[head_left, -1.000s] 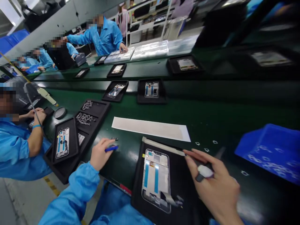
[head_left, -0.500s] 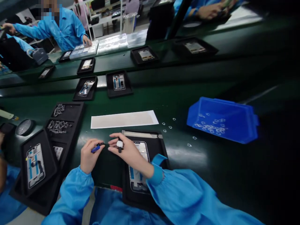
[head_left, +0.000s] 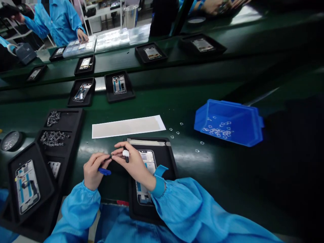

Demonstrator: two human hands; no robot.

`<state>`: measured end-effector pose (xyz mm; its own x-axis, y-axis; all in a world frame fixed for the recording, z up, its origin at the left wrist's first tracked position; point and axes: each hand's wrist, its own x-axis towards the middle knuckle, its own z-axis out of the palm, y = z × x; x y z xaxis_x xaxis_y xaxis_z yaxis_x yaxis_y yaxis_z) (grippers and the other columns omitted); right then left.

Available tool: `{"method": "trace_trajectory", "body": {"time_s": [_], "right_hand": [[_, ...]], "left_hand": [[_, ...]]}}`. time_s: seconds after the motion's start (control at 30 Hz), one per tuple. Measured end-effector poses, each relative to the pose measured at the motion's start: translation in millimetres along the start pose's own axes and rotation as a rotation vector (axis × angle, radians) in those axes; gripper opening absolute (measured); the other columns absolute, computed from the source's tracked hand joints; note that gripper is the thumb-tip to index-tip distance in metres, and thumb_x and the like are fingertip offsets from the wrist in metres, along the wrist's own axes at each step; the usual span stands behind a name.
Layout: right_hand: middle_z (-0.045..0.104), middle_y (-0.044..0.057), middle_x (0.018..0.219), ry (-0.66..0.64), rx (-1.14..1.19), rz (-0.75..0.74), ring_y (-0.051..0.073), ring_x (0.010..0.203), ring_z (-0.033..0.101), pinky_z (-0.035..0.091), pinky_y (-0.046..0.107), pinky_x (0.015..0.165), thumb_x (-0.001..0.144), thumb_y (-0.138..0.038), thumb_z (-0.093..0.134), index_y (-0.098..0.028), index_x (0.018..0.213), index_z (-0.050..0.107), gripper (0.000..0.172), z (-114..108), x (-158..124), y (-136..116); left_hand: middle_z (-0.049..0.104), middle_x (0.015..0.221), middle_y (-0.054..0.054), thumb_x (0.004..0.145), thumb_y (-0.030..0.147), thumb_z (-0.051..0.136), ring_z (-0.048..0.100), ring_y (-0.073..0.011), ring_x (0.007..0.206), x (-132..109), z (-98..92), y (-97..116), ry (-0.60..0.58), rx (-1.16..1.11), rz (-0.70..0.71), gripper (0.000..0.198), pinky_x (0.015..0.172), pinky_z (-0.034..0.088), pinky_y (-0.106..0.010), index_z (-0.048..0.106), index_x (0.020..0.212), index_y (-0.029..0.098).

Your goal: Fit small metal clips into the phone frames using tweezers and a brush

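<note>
My left hand (head_left: 94, 170) is closed, its thumb and forefinger pinching a small dark part (head_left: 110, 157) too tiny to identify. A blue pen-shaped tool (head_left: 104, 171) sticks out below those fingers. Against the same part come the fingertips of my right hand (head_left: 131, 162), thumb and forefinger nearly together. Tucked between my right fingers is a small black stick-like piece with a white round part (head_left: 126, 154); its kind is unclear. Under my right wrist lies a black tray (head_left: 167, 162) carrying an opened phone frame (head_left: 149, 160), partly covered by my arm.
A paper strip (head_left: 126, 127) lies ahead. To the right, a blue bin (head_left: 229, 116) contains several small white outline pieces, with more scattered on the green bench (head_left: 182, 158). At left, a compartment tray (head_left: 76, 125) holds small dark parts, beneath another phone tray (head_left: 45, 175). A co-worker's hand (head_left: 82, 35) is across the bench.
My hands have come together, right fingertips now meeting the small part in my left fingers. The blue tool has tilted and sits lower. The whole view has shifted slightly.
</note>
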<state>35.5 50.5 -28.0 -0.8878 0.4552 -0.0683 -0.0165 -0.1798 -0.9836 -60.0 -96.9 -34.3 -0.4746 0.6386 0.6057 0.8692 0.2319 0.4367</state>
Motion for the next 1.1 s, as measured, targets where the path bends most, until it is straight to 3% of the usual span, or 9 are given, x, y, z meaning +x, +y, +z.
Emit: {"method": "trace_trajectory", "body": {"time_s": [0.2,0.27,0.37,0.47,0.6,0.73,0.93,1.0,1.1], "right_hand": [[0.070,0.002,0.092,0.018,-0.099,-0.091,0.019,0.084,0.069,0.053,0.033,0.079,0.078,-0.020,0.064,-0.024,0.112,0.058,0.035,-10,-1,-3],[0.070,0.002,0.093,0.023,-0.154,-0.124,0.018,0.084,0.068,0.053,0.033,0.079,0.080,-0.019,0.062,-0.024,0.113,0.059,0.034,-11,-3,-6],[0.071,0.002,0.093,0.011,-0.188,-0.156,0.018,0.084,0.067,0.052,0.034,0.081,0.082,-0.017,0.060,-0.024,0.114,0.059,0.033,-13,-6,-10],[0.071,0.002,0.094,-0.013,-0.123,-0.128,0.017,0.083,0.068,0.054,0.033,0.080,0.082,-0.019,0.063,-0.024,0.116,0.059,0.034,-15,-9,-13],[0.072,0.003,0.095,-0.067,0.016,-0.053,0.017,0.087,0.069,0.056,0.034,0.083,0.082,-0.024,0.068,-0.023,0.117,0.057,0.037,-20,-13,-17],[0.072,0.002,0.095,-0.066,-0.005,-0.081,0.018,0.090,0.070,0.056,0.034,0.084,0.082,-0.020,0.068,-0.025,0.117,0.058,0.036,-20,-18,-20],[0.073,0.002,0.097,-0.074,-0.150,-0.237,0.018,0.090,0.070,0.057,0.035,0.085,0.085,-0.015,0.065,-0.026,0.117,0.062,0.034,-19,-27,-24],[0.073,0.002,0.099,-0.073,-0.138,-0.248,0.018,0.091,0.070,0.057,0.035,0.086,0.085,-0.015,0.066,-0.027,0.119,0.061,0.036,-19,-29,-24],[0.073,0.003,0.104,-0.075,-0.060,-0.205,0.019,0.096,0.071,0.058,0.036,0.089,0.084,-0.018,0.069,-0.027,0.122,0.060,0.041,-20,-30,-25]], "left_hand": [[0.070,0.096,-0.004,0.093,0.031,0.060,0.068,-0.0153,0.078,-1,-5.0,-29,-0.188,0.203,-0.207,0.016,0.068,0.052,-0.024,0.072,0.102,0.024],[0.069,0.102,-0.006,0.091,0.037,0.063,0.068,-0.0173,0.081,1,-8.0,-34,-0.189,0.260,-0.247,0.023,0.067,0.052,-0.026,0.072,0.107,0.024],[0.065,0.103,-0.007,0.089,0.043,0.063,0.065,-0.0165,0.078,5,-13.5,-27,-0.017,0.200,-0.278,0.029,0.067,0.052,-0.027,0.073,0.107,0.021],[0.062,0.088,-0.006,0.100,0.045,0.043,0.062,-0.0151,0.076,11,-17.7,-4,0.270,-0.068,-0.329,0.044,0.065,0.050,-0.028,0.073,0.081,0.019],[0.051,0.057,-0.002,0.098,0.064,0.017,0.052,-0.0134,0.054,21,-15.3,30,0.485,-0.362,-0.369,0.074,0.049,0.042,-0.028,0.050,0.048,0.020],[0.049,0.050,-0.001,0.096,0.066,0.027,0.047,-0.0124,0.044,26,-5.2,48,0.481,-0.392,-0.251,0.069,0.041,0.035,-0.027,0.048,0.048,0.021],[0.055,0.053,-0.002,0.099,0.056,0.034,0.054,-0.0140,0.053,23,5.3,52,0.301,-0.381,-0.130,0.061,0.048,0.040,-0.028,0.055,0.055,0.020],[0.055,0.054,-0.002,0.098,0.057,0.037,0.055,-0.0139,0.054,24,6.2,52,0.311,-0.441,-0.195,0.060,0.049,0.042,-0.028,0.055,0.055,0.020],[0.049,0.055,0.001,0.095,0.062,0.040,0.049,-0.0108,0.047,30,3.0,50,0.366,-0.714,-0.503,0.061,0.044,0.041,-0.025,0.047,0.053,0.019]]}}
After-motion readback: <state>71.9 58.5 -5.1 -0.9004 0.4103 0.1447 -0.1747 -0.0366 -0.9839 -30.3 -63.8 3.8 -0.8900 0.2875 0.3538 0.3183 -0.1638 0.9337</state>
